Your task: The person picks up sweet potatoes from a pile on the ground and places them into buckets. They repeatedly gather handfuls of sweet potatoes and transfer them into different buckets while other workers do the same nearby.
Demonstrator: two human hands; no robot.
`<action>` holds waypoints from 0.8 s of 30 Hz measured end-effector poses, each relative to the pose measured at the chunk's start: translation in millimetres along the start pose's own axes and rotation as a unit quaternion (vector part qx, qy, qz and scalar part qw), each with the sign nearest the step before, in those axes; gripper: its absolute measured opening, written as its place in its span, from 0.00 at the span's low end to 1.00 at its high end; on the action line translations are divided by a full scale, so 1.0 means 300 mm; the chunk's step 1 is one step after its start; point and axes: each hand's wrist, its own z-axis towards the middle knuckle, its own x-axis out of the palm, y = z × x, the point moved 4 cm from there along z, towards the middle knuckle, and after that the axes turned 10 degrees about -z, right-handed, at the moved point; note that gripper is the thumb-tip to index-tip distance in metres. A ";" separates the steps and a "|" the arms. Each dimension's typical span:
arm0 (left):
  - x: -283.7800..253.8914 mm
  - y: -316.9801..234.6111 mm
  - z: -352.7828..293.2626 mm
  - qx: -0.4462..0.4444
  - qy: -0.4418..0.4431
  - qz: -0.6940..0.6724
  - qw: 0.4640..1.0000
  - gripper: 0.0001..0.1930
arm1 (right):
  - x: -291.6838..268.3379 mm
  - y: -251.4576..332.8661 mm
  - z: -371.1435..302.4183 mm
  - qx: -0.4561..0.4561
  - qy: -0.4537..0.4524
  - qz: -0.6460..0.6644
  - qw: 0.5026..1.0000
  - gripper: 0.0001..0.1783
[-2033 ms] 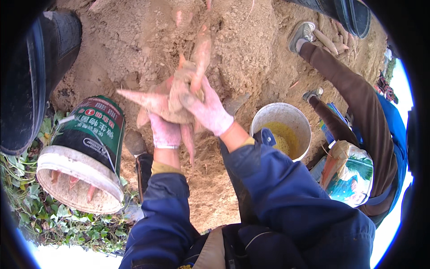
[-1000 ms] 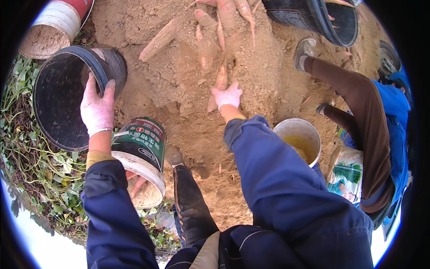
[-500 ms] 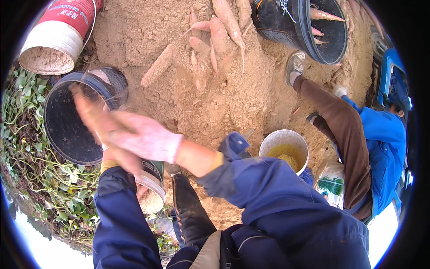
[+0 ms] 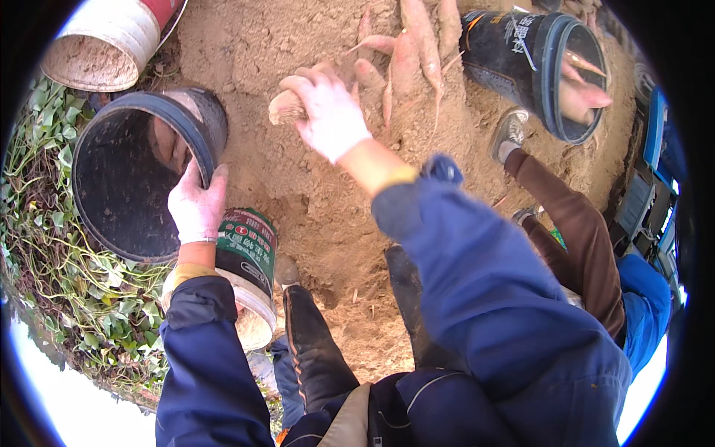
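Observation:
My left hand [image 4: 197,205], in a pale pink glove, grips the rim of a black bucket [image 4: 123,252] that lies tipped on its side. Part of a sweet potato [image 4: 165,143] shows inside it. Farther up, my gloved right hand [image 4: 331,115] is closed around a soil-covered sweet potato [image 4: 286,109], with its blunt end sticking out to the left. Just right of that hand, several pinkish sweet potatoes [image 4: 406,63] lie in a cluster on the sandy soil [image 4: 253,45].
Green vines [image 4: 67,290] cover the left side. A red and white bucket [image 4: 104,45] lies at the upper left, a green-labelled bucket [image 4: 249,246] by my left wrist. At right, a black bucket [image 4: 506,52] holds sweet potatoes, near another person's leg [image 4: 577,231].
My hands were together, blurred, at the bucket's mouth. Now the left is on the rim, and the right has moved up and right onto a sweet potato. The other person has shifted lower.

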 end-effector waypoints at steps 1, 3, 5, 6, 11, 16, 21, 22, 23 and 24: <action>0.002 0.001 -0.002 0.004 0.003 -0.011 1.000 0.21 | -0.080 0.010 -0.031 0.023 -0.115 0.114 0.986 0.31; 0.005 0.023 -0.005 -0.013 0.007 0.004 1.000 0.22 | -0.208 0.047 -0.096 0.125 -0.174 0.287 0.934 0.32; 0.006 0.060 -0.004 -0.012 0.012 0.019 1.000 0.22 | -0.329 0.170 -0.108 0.110 -0.159 0.380 0.905 0.34; 0.003 0.092 -0.001 -0.045 0.006 -0.018 0.999 0.22 | -0.390 0.252 -0.091 0.032 -0.159 0.398 0.903 0.35; 0.021 0.192 0.033 -0.016 0.086 0.160 0.983 0.22 | -0.448 0.481 -0.026 -0.023 0.064 0.503 0.862 0.34; 0.012 0.141 0.013 -0.001 0.021 0.009 1.000 0.22 | -0.386 -0.005 0.031 -0.021 -0.087 0.307 0.947 0.23; 0.008 0.033 -0.009 -0.008 0.017 -0.016 1.000 0.21 | -0.287 -0.612 0.157 0.271 0.054 0.095 0.956 0.57; -0.001 -0.011 -0.015 0.096 -0.025 0.054 0.994 0.20 | -0.253 -0.665 0.179 0.290 0.082 0.073 0.951 0.62; 0.003 -0.006 -0.005 0.042 -0.009 0.028 0.999 0.19 | -0.221 -0.714 0.195 0.309 0.110 0.050 0.943 0.66; 0.009 0.010 -0.008 -0.040 0.007 0.021 0.999 0.19 | -0.191 -0.738 0.211 0.299 0.096 0.085 0.946 0.68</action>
